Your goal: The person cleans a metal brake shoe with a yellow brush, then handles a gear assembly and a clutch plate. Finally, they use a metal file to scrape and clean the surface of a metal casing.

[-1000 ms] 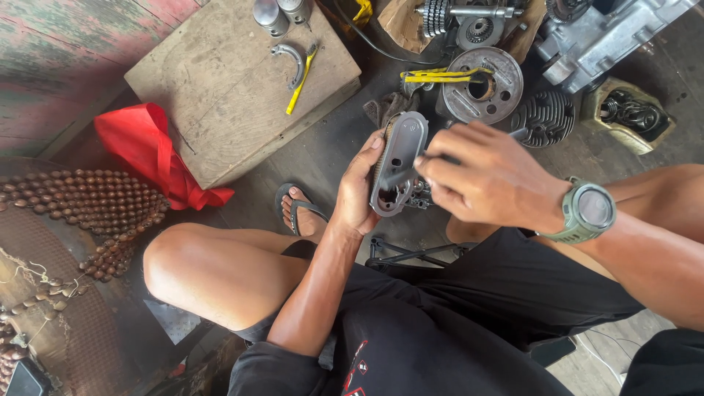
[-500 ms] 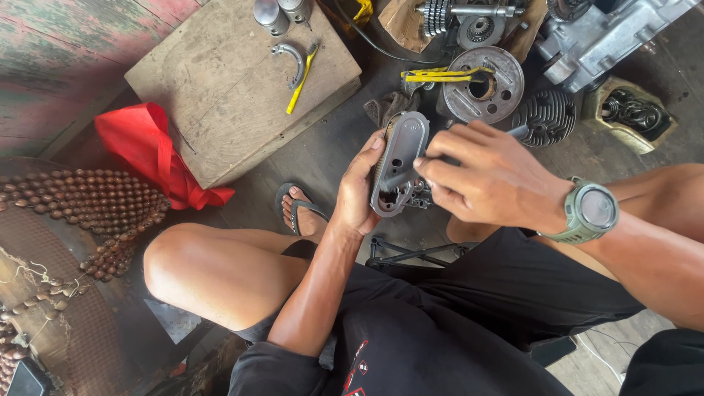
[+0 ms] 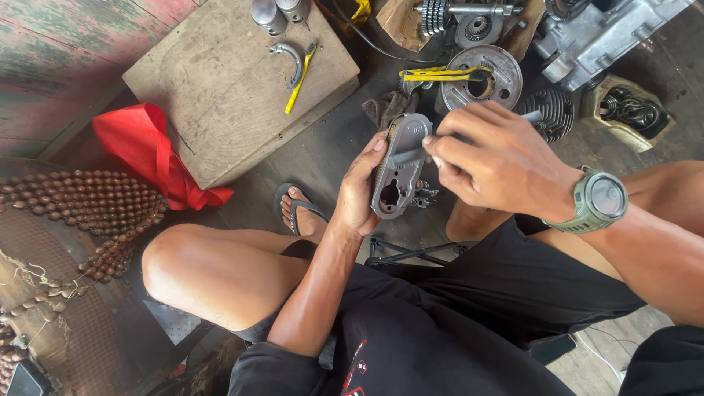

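Note:
My left hand (image 3: 361,189) grips a grey metal engine cover (image 3: 400,167), long and flat with a round hole near its lower end, held upright over my knees. My right hand (image 3: 493,163), with a green watch on its wrist, pinches a thin dark tool (image 3: 531,116) whose tip rests against the cover's upper part. Most of the tool is hidden by my fingers. A grey rag (image 3: 389,107) lies on the floor just beyond the cover.
A wooden block (image 3: 220,88) at upper left carries a curved metal part and a yellow-handled brush (image 3: 299,70). A red cloth (image 3: 147,150) lies beside it. Round metal plate (image 3: 482,77), finned cylinder (image 3: 554,110), engine casing (image 3: 598,37) and a tub of parts (image 3: 627,110) crowd the far right.
My right hand has shifted a little up along the cover with the tool. The left hand holds the cover in the same place.

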